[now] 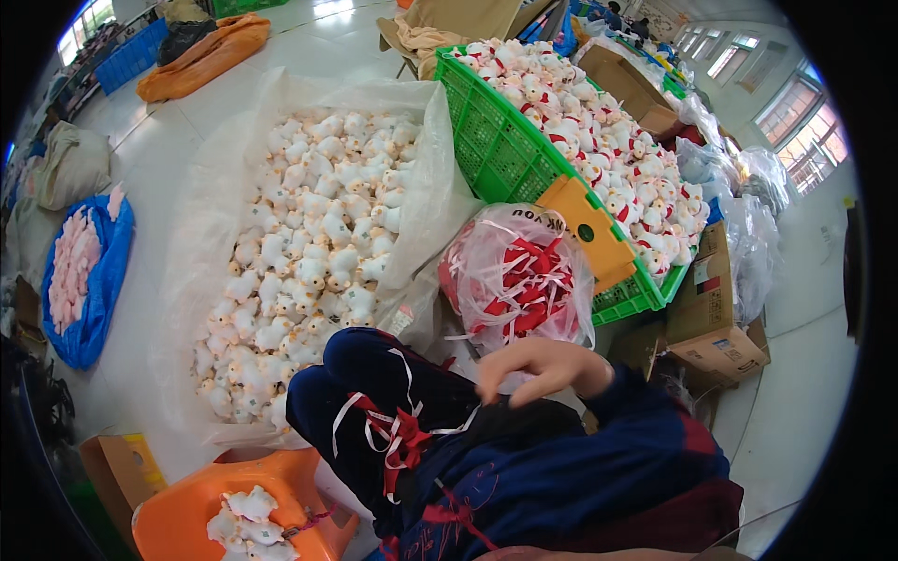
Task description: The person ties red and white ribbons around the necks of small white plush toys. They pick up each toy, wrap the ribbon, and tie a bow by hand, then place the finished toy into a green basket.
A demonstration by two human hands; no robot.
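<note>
A tangled heap of red fabric pieces with thin white ribbons (404,439) lies on the dark blue lap (323,402) of the person, a little inward from its knee edge. The right hand (541,366) is bent above the lap, near one ribbon end; its fingers are curled with a narrow opening, and I cannot tell if it pinches anything. The left hand is outside the view, so its grip I cannot tell.

Just beyond the right hand stands one clear plastic bag (472,257), filled with similar red pieces and white ribbons. It covers part of the near side of one green plastic crate (491,140), which is heaped above its edges with white plush toys with red bands (599,131).

Beyond the knees, one large translucent plastic sack (206,215) is spread open on the floor, full of plain white plush toys (318,224). In the crate and the sack they are too many for counting.

By the sack's lower edge is one orange plastic stool (178,496), carrying a few overlapping white plush pieces (251,525). Farther left, one round blue bag (112,266) holds pale pink plush pieces (73,266). A brown cardboard box (716,346) stands close to the crate's right edge.
</note>
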